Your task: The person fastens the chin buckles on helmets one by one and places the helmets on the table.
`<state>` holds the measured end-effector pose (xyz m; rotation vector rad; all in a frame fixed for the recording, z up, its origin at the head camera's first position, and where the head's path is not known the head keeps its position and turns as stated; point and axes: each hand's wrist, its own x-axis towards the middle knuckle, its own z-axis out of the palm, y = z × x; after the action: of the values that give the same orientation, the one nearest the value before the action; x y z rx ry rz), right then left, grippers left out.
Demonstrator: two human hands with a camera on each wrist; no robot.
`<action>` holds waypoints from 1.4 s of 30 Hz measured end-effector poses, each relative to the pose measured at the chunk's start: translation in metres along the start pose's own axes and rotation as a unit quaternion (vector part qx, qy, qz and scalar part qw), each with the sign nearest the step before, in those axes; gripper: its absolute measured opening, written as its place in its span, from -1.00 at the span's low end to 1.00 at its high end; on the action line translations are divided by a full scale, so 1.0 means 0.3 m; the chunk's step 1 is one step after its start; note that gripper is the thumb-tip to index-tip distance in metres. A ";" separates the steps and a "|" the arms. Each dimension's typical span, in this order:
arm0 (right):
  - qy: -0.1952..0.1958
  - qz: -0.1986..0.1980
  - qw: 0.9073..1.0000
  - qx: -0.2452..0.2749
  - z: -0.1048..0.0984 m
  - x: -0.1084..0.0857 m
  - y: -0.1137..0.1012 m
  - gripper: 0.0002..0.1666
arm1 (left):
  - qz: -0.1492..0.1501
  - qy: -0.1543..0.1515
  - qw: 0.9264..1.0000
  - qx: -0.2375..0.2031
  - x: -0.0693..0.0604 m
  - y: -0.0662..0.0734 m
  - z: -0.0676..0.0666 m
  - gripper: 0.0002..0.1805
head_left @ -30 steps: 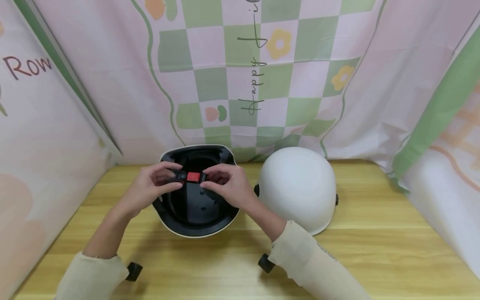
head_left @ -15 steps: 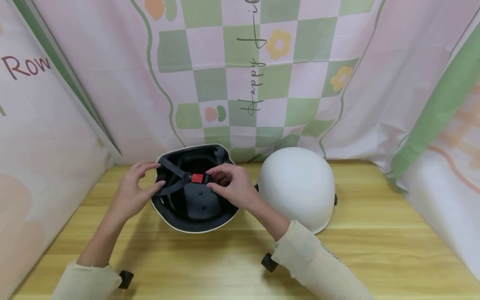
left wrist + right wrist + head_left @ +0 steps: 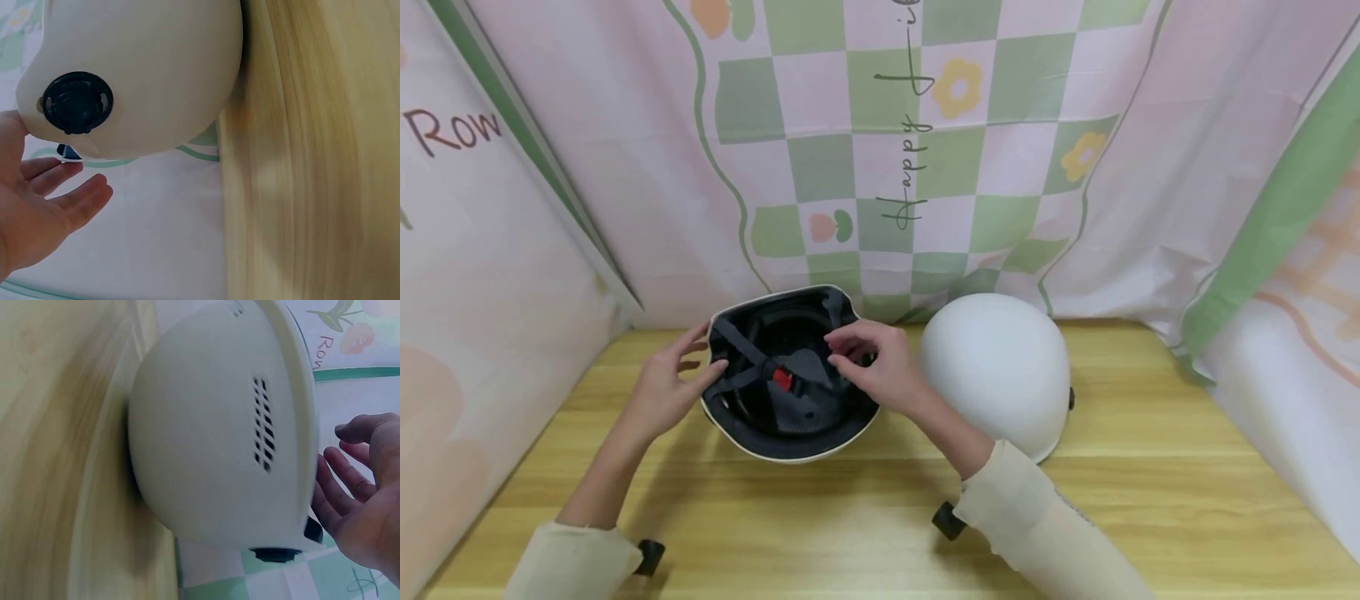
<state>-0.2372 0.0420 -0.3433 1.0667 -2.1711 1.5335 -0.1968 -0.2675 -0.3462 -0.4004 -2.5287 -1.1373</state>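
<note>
An upturned white helmet [image 3: 801, 421] with a black lining lies on the table, its opening facing up. Inside hang dark chin straps [image 3: 741, 342] and a red buckle [image 3: 782, 379], lying loose. My left hand [image 3: 666, 387] holds the helmet's left rim, thumb over the edge and fingers at the outer side. In the left wrist view, a round black knob [image 3: 78, 103] shows on the shell beside that hand. My right hand [image 3: 883, 367] hovers over the helmet's right side, fingers loosely bent, with nothing seen between them. Vent slots [image 3: 264, 425] appear on the shell in the right wrist view.
A second white helmet [image 3: 996, 375] stands dome-up just right of the first, close to my right forearm. Both are on a light wooden table [image 3: 1150, 467]. Patterned cloth [image 3: 917, 150] hangs behind, with more cloth on both sides.
My left hand went from the buckle to the left rim. The right hand let go of the buckle and drew slightly right; the buckle dropped into the helmet. The helmet tilted a little.
</note>
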 end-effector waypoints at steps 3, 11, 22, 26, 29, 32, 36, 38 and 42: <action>0.036 -0.018 0.999 -0.028 -0.022 0.010 0.007 -0.80 | 0.005 -0.011 1.000 0.025 0.003 -0.007 -0.003 -0.29; 0.013 0.064 0.994 -0.086 -0.098 0.031 0.021 -0.52 | 0.005 -0.024 0.999 0.033 0.007 -0.012 -0.004 -0.30; -0.156 0.171 0.972 -0.036 -0.151 0.042 0.037 -0.04 | -0.053 -0.037 0.993 -0.095 -0.002 -0.031 -0.009 -0.33; -0.169 0.170 0.971 -0.010 -0.162 0.041 0.038 -0.01 | -0.073 -0.045 0.990 -0.116 -0.009 -0.040 -0.017 -0.34; -0.193 0.182 0.964 0.011 -0.176 0.032 0.041 0.05 | -0.083 -0.058 0.985 -0.142 -0.012 -0.048 -0.023 -0.35; -0.219 0.194 0.955 0.038 -0.191 0.022 0.043 0.13 | -0.085 -0.067 0.979 -0.175 -0.015 -0.062 -0.026 -0.37; -0.242 0.197 0.947 0.073 -0.205 0.014 0.043 0.23 | -0.086 -0.067 0.971 -0.213 -0.026 -0.082 -0.031 -0.40; -0.247 0.202 0.944 0.080 -0.210 0.012 0.041 0.27 | -0.081 -0.067 0.966 -0.235 -0.033 -0.094 -0.033 -0.43; -0.252 0.214 0.940 0.080 -0.215 0.010 0.035 0.33 | -0.069 -0.073 0.954 -0.284 -0.043 -0.114 -0.035 -0.53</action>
<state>-0.2585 0.1005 -0.3230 1.1988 -2.8180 1.7948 -0.1963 -0.2989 -0.3679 -0.4636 -2.3334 -1.9607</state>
